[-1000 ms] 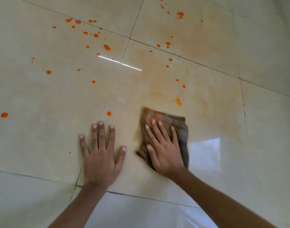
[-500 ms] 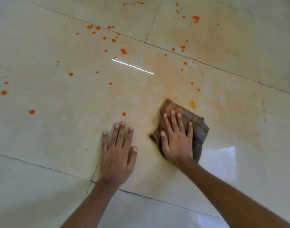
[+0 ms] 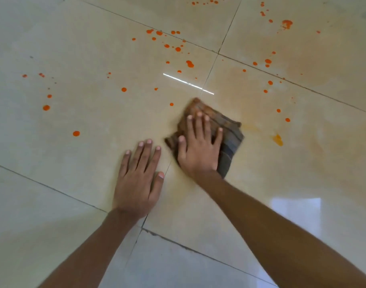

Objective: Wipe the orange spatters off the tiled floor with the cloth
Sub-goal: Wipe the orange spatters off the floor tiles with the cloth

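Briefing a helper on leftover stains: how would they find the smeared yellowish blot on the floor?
Start at the right hand pressing the folded brown-grey cloth on the glossy beige tiled floor. Just right of the cloth, apart from it, lies the yellow-orange blot. Unlike the round, bright orange drops, it is duller, smeared and wedge-shaped.

Cloth under right hand

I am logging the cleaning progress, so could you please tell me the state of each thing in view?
cloth: folded, orange-stained, lying flat.
right hand: fingers straight, pressing the cloth.
left hand: flat on bare tile, fingers spread.
orange spatters: many unwiped, left of and beyond the cloth.
tiled floor: glossy, faintly smeared orange right of the cloth.
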